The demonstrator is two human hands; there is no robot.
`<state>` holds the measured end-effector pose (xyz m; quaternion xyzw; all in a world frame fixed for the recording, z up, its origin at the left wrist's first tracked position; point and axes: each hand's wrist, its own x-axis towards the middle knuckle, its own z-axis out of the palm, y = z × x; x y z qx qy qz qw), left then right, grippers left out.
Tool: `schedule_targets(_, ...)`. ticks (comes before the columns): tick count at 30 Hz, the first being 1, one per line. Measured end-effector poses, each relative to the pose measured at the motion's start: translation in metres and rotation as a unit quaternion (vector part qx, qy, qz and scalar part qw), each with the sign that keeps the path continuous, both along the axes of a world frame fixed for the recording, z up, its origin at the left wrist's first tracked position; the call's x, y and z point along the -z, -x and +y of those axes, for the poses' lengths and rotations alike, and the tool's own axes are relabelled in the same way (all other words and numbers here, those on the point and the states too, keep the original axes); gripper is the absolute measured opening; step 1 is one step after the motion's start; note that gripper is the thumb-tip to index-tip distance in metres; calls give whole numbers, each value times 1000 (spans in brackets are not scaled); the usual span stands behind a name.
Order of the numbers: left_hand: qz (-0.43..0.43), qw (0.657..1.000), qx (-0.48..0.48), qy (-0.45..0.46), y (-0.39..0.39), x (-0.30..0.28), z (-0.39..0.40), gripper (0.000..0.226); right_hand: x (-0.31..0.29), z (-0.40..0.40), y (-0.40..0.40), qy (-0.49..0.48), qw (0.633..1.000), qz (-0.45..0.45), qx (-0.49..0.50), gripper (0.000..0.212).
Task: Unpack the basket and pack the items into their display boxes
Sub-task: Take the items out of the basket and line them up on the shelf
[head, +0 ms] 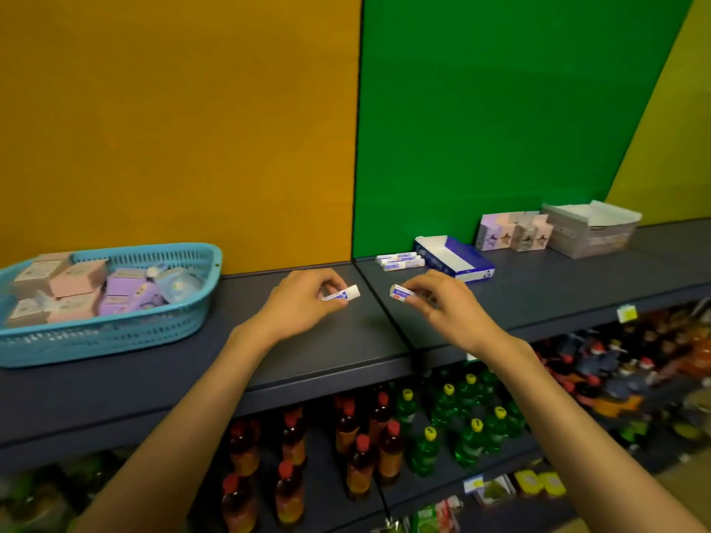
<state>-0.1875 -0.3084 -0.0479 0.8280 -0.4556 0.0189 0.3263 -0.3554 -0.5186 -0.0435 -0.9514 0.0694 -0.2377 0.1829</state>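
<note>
Right of the basket (111, 302), above the shelf (346, 340), both hands pinched small erasers, left (304, 302) holding one (344, 293), right (434, 302) another (400, 292), each likely light, stiff and easiest gripped across its sleeved middle, near the blue box (456, 259).

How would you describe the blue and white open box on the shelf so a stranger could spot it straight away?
Find the green wall panel and look down to the dark shelf at its foot. Near the panel's left edge lies a low, open blue and white box, with a few small white erasers lying loose just left of it. It is the only blue one; the boxes to its right are pale purple, pink or grey.
</note>
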Motion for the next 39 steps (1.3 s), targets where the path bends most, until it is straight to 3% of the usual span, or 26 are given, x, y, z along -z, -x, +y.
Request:
schedule_targets(11, -30, 995, -72, -68, 13, 22, -104, 15, 28, -107, 13, -27, 999, 47, -5, 18)
schedule_targets(23, -77, 985, -108, -108, -59, 41, -197, 19, 18, -174, -103, 108, 990, 89, -30, 17)
schedule_targets(34, -133, 975, -126, -128, -96, 52, -240, 29, 31, -217, -182, 163, 975, 147, -40, 7)
schedule_targets(39, -94, 979, -132, -125, -100, 55, -247, 29, 39, -229, -194, 173, 971, 155, -58, 7)
